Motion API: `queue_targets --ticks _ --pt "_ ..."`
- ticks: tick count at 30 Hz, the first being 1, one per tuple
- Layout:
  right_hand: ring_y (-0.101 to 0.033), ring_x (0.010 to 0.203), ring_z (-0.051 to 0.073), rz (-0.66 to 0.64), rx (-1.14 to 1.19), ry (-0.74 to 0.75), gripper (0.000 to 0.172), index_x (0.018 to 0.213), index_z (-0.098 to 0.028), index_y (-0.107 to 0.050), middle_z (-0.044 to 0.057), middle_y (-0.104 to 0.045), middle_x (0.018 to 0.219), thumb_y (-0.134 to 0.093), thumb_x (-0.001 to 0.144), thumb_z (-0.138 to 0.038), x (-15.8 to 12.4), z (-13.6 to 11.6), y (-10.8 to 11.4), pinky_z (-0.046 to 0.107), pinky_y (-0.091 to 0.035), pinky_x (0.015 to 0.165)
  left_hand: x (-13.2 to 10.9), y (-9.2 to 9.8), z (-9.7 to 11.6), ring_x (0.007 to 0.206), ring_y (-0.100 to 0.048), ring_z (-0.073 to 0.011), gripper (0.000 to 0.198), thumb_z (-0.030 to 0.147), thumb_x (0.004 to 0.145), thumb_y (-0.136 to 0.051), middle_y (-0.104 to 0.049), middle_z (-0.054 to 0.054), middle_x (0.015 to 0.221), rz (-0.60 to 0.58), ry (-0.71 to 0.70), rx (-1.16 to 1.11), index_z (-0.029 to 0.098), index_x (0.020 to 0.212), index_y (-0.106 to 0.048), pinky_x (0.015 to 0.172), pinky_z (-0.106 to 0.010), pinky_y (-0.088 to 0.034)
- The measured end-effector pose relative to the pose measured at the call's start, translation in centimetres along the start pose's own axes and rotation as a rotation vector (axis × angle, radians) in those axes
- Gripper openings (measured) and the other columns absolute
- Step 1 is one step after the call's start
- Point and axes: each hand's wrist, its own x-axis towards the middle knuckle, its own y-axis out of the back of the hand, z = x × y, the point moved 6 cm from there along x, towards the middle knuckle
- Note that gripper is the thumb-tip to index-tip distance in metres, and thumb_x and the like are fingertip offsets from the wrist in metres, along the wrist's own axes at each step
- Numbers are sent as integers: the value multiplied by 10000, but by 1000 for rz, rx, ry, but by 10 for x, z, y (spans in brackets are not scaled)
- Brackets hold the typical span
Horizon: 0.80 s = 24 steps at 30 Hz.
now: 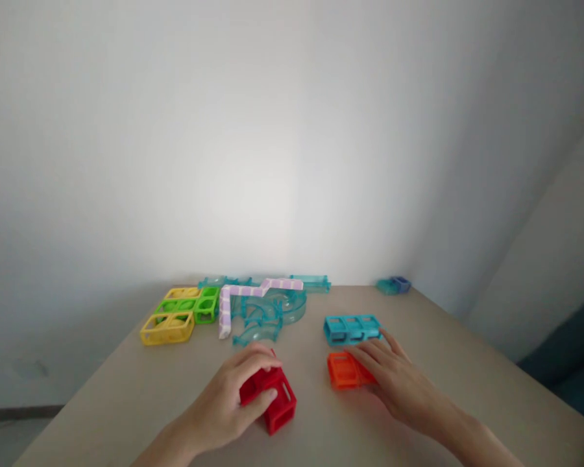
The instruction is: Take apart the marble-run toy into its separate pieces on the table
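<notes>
My left hand (238, 402) is closed around a red open-frame plastic block (281, 408), thumb on the near side and fingers over the top. The block sits at an angle, low in the middle of the view. To the right, my right hand (394, 379) grips an orange open-frame block (343, 371) from above. Its fingers cover the block's right part, and its thumb is hidden. Just behind lies a blue open-frame block (351, 329) with several square cells in a row, close to my right fingertips.
Yellow frame blocks (168, 329) and green frame blocks (207, 305) lie at the left. Beside them are a bent purple-and-white strip (225, 311) and several translucent teal curved track pieces (292, 308). A dark blue piece (400, 284) sits at the far right, near the wall (292, 162).
</notes>
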Motion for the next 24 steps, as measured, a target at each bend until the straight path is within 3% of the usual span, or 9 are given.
queue_targets --ticks 4,9,14,24 --pt "-389 1346 305 -28 -21 -41 613 1445 -302 -367 110 -491 1413 -558 863 -276 -7 4 0 601 -165 1138 0 -1 -6 1061 -583 -192 222 233 892 -521 -615 -64 1120 10 -5 64 272 1092 -609 944 -292 -458" --pt "-156 1445 336 67 -82 -259 557 1502 -255 -240 104 -216 1576 -312 983 -445 22 12 -14 628 -179 1120 1 -1 -6 1000 -610 -195 176 245 895 -519 -636 -72 1058 22 -13 95 251 1031 -631 898 -282 -482" --pt "-226 1420 359 -81 -76 -420 579 1483 -227 -307 81 -279 1553 -239 979 -506 38 37 -40 621 -221 1111 2 3 -2 964 -628 -198 175 240 886 -525 -654 -80 1023 55 -1 94 235 1002 -656 872 -284 -501" --pt "-262 1418 310 -82 -147 -461 542 1482 -252 -305 48 -280 1551 -262 979 -450 7 90 -32 563 -250 1128 2 4 -4 930 -634 -191 164 233 875 -531 -665 -67 995 71 -10 82 240 971 -664 852 -272 -504"
